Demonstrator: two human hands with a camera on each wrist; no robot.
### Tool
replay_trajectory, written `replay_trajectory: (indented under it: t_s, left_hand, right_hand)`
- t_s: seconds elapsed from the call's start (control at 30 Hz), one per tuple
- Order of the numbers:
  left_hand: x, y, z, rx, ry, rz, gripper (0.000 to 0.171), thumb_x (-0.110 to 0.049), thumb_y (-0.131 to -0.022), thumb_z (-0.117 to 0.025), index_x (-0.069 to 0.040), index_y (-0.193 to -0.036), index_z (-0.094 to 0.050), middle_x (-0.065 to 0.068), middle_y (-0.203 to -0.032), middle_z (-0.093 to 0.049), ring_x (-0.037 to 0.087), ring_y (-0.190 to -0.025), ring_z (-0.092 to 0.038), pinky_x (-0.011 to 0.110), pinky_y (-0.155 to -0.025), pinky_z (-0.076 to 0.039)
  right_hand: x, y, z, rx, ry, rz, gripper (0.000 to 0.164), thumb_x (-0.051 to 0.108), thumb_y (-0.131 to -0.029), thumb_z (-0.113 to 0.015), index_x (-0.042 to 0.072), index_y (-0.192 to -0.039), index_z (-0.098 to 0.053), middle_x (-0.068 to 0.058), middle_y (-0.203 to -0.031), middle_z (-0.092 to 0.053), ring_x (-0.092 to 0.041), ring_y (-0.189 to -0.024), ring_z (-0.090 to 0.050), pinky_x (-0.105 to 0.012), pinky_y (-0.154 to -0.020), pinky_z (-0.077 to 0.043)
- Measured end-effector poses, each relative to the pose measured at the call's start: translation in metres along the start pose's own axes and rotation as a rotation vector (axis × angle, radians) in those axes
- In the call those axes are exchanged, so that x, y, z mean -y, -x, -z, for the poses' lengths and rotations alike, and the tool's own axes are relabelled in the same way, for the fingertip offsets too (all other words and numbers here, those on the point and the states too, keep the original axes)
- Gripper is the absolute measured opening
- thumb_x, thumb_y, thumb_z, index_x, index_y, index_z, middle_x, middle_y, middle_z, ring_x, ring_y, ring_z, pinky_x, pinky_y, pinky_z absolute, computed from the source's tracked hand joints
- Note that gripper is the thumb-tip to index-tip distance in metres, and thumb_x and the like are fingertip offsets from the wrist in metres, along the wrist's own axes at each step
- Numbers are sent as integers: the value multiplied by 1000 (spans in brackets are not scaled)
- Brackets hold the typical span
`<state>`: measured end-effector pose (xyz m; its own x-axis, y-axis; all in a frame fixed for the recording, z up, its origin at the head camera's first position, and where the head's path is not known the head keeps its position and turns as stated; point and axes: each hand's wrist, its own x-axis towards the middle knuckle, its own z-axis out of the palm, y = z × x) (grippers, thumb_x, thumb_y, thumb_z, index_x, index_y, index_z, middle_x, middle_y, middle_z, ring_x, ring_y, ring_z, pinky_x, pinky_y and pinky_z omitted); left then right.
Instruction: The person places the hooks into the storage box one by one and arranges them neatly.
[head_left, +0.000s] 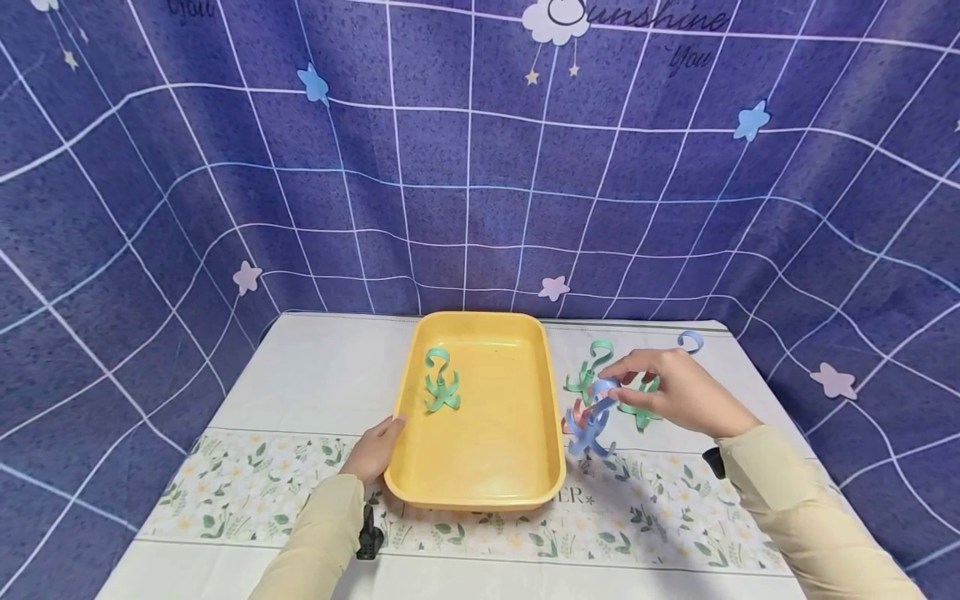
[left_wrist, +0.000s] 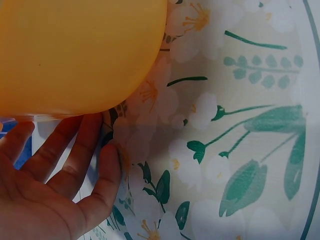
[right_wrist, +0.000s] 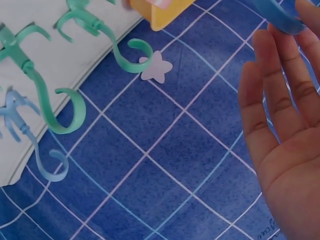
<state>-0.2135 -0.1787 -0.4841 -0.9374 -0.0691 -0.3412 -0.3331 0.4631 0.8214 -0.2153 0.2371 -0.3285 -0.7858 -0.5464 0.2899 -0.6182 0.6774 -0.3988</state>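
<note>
My right hand pinches a blue four-pronged hook by its curved end, prongs hanging down beside the tray's right side. In the right wrist view, only a piece of blue curve shows at the fingertips. My left hand holds the left rim of a yellow tray, thumb at the edge; the left wrist view has its fingers against the outer wall. One green hook lies inside the tray. A red hook is partly hidden behind the held blue one.
Right of the tray lie a green hook, another green hook partly behind my right hand, and a second blue hook near the back edge. A floral band crosses the white tablecloth. A blue gridded curtain surrounds the table's back and sides.
</note>
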Motion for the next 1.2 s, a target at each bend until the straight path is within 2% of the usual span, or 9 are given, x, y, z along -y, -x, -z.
replay_trajectory:
  t_s: [0.33, 0.57, 0.87, 1.03, 1.2]
  left_hand:
    - [-1, 0, 0, -9, -10, 11, 67, -51, -109, -32, -6, -159, -34, 26, -143, -54, 44, -127, -55, 59, -110, -39]
    - [-2, 0, 0, -6, -11, 19, 67, -51, -109, -32, -7, -159, -34, 25, -143, -54, 44, -127, -54, 59, -109, -39]
    - [-2, 1, 1, -6, -6, 16, 66, -50, -110, -32, -6, -158, -36, 25, -143, -55, 44, -127, -54, 60, -110, -38]
    - [-1, 0, 1, -3, -1, 6, 65, -49, -110, -33, -6, -158, -37, 25, -142, -55, 44, -127, -54, 60, -110, -38]
    - [0, 0, 2, 2, 9, 4, 65, -49, -110, -33, -6, -158, -36, 25, -142, -56, 44, -128, -54, 61, -111, -37]
  right_hand:
    - [5, -12, 2, 15, 1, -8, 20, 15, -92, -78, 13, -113, -79, 8, -100, -73, -10, -90, -67, -34, -74, -56]
    - [5, -20, 3, -6, 4, 0, 21, 12, -93, -76, 13, -114, -78, 5, -102, -74, -14, -91, -67, -39, -75, -56]
    - [7, -34, -1, 5, 21, -13, 22, 14, -93, -77, 12, -115, -78, 3, -104, -74, -15, -92, -67, -39, -78, -56]
    - [8, -43, -6, 9, -8, -7, 22, 12, -92, -78, 10, -114, -78, 1, -103, -75, -17, -91, -68, -43, -80, -57]
    - [10, -52, -10, 23, -31, -20, 22, 12, -92, -77, 9, -114, -78, 1, -103, -75, -15, -91, -67, -40, -80, -58]
